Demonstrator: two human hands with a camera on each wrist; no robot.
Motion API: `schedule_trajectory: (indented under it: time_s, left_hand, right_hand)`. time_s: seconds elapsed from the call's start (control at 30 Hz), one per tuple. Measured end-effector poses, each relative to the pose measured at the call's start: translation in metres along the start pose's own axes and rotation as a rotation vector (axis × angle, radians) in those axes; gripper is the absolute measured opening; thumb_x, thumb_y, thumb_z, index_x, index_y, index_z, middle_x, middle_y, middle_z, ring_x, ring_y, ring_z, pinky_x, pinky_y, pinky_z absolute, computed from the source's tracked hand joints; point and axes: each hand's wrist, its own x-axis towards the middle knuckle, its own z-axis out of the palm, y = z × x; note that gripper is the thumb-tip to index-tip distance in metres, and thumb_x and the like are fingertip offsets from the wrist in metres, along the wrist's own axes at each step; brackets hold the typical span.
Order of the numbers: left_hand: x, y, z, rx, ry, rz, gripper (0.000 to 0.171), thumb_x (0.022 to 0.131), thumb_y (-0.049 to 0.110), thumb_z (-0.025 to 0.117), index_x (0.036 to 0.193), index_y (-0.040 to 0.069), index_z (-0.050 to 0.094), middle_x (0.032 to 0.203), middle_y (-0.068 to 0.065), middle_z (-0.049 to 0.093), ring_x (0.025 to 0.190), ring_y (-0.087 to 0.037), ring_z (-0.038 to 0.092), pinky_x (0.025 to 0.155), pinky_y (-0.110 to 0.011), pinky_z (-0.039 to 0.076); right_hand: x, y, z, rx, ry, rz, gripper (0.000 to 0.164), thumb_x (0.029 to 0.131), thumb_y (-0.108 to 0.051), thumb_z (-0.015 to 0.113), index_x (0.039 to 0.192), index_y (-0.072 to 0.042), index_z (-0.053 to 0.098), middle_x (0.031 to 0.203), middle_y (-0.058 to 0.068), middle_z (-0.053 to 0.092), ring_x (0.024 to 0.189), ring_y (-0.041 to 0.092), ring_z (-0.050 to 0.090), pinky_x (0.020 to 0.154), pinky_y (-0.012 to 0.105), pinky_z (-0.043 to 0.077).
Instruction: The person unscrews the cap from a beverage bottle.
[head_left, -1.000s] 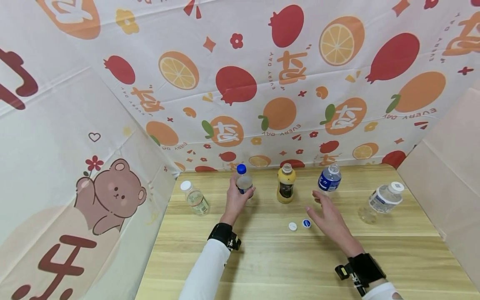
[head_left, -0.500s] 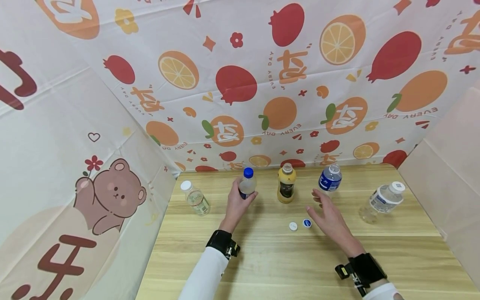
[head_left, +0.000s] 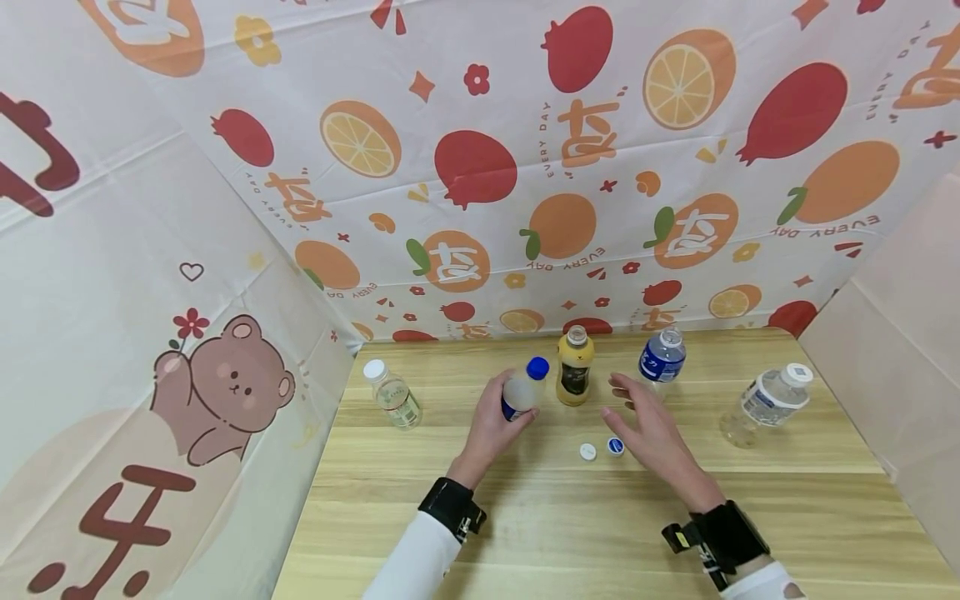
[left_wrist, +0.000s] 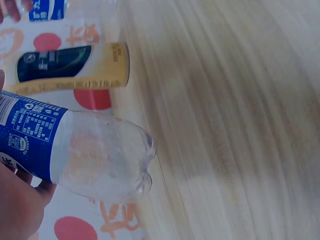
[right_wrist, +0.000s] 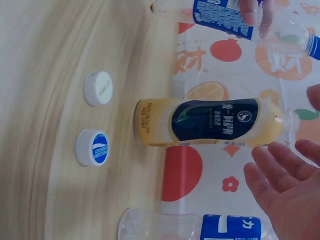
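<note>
My left hand (head_left: pixel 489 427) grips a clear plastic bottle with a blue cap and blue label (head_left: pixel 521 395), which leans to the right in the head view. Its base (left_wrist: pixel 135 160) shows beyond the fingers in the left wrist view. To its right stands an uncapped yellow drink bottle (head_left: pixel 574 375) with a dark label. My right hand (head_left: pixel 654 432) holds nothing; its fingers are spread, in front of an uncapped clear bottle with a blue label (head_left: pixel 662 358). Two loose caps, one white (right_wrist: pixel 98 88) and one white with a blue top (right_wrist: pixel 93 148), lie on the table near that hand.
A capped clear bottle with a green-and-white label (head_left: pixel 397 403) stands at the table's left. On the right is another clear bottle with a white cap (head_left: pixel 768 405). The wooden table (head_left: pixel 570 533) meets a fruit-print cloth (head_left: pixel 525 275) at the back.
My left hand has moved right and toward me with the blue-capped bottle, which now leans further. The right hand has shifted slightly left, still holding nothing.
</note>
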Motion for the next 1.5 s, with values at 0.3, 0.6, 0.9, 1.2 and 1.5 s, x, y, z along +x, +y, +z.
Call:
schedule_trajectory:
  time_s: [0.3, 0.6, 0.9, 1.2, 1.5]
  left_hand:
    - [-0.010, 0.009, 0.010, 0.104, -0.081, 0.088, 0.078, 0.083, 0.025, 0.089, 0.146, 0.005, 0.047, 0.128, -0.012, 0.061, 0.114, -0.025, 0.062, 0.093, -0.041, 0.058]
    - [-0.021, 0.018, 0.023, 0.159, -0.106, 0.128, 0.078, 0.083, 0.030, 0.089, 0.146, 0.007, 0.048, 0.122, -0.010, 0.059, 0.105, -0.021, 0.061, 0.086, -0.033, 0.057]
    - [-0.029, 0.022, 0.029, 0.233, -0.100, 0.139, 0.078, 0.079, 0.032, 0.092, 0.143, 0.009, 0.052, 0.121, -0.010, 0.061, 0.106, -0.022, 0.062, 0.088, -0.036, 0.057]
    - [-0.033, 0.022, 0.031, 0.245, -0.088, 0.139, 0.077, 0.080, 0.032, 0.091, 0.142, 0.008, 0.051, 0.119, -0.009, 0.062, 0.103, -0.021, 0.062, 0.085, -0.033, 0.056]
    - [-0.036, 0.018, 0.030, 0.230, -0.103, 0.143, 0.076, 0.083, 0.028, 0.089, 0.143, 0.004, 0.048, 0.126, -0.013, 0.065, 0.110, -0.026, 0.065, 0.093, -0.043, 0.056]
  right_hand:
    - [0.004, -0.018, 0.002, 0.000, 0.040, -0.060, 0.052, 0.106, -0.029, 0.061, 0.148, -0.002, 0.050, 0.137, 0.018, 0.062, 0.119, 0.036, 0.062, 0.095, 0.056, 0.054]
    - [0.009, -0.030, 0.008, -0.009, 0.049, -0.069, 0.046, 0.107, -0.031, 0.060, 0.140, 0.001, 0.058, 0.122, 0.013, 0.070, 0.107, 0.026, 0.066, 0.084, 0.044, 0.059]
    - [0.010, -0.031, 0.014, -0.083, 0.078, -0.062, 0.034, 0.102, -0.035, 0.067, 0.120, -0.006, 0.070, 0.092, -0.003, 0.065, 0.081, 0.013, 0.057, 0.066, 0.026, 0.049]
    - [0.013, -0.032, 0.015, -0.097, 0.063, -0.019, 0.034, 0.100, -0.040, 0.069, 0.112, -0.008, 0.072, 0.078, -0.006, 0.057, 0.068, 0.011, 0.051, 0.057, 0.024, 0.041]
    - [0.017, -0.034, 0.016, -0.092, -0.005, -0.056, 0.025, 0.101, -0.029, 0.070, 0.109, -0.006, 0.068, 0.075, -0.006, 0.055, 0.064, 0.008, 0.049, 0.053, 0.023, 0.040]
